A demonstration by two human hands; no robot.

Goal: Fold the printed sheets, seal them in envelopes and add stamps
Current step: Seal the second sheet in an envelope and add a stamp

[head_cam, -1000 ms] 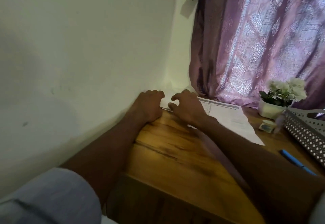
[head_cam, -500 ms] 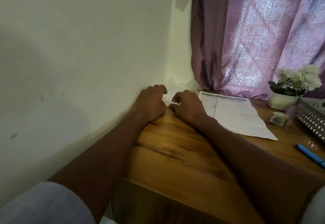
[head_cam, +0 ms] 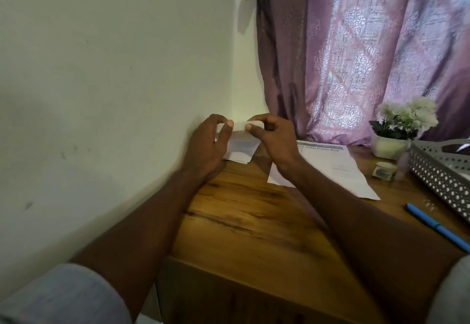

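A small white envelope (head_cam: 240, 145) is lifted off the far left corner of the wooden desk (head_cam: 254, 222), close to the wall. My left hand (head_cam: 207, 145) pinches its left upper edge and my right hand (head_cam: 273, 138) pinches its right upper edge. More white envelopes (head_cam: 235, 157) lie flat beneath it. A printed sheet (head_cam: 333, 166) with a blue header lies on the desk to the right of my right wrist.
A potted white flower (head_cam: 399, 127) stands at the back right beside a grey perforated tray (head_cam: 445, 176). A small roll of stamps or tape (head_cam: 384, 170) sits in front of the pot. A blue pen (head_cam: 437, 228) lies near the right edge. A purple curtain (head_cam: 368, 56) hangs behind.
Both hands have risen from flat on the desk corner and now hold a white envelope up by its top edge. The camera view has shifted slightly.
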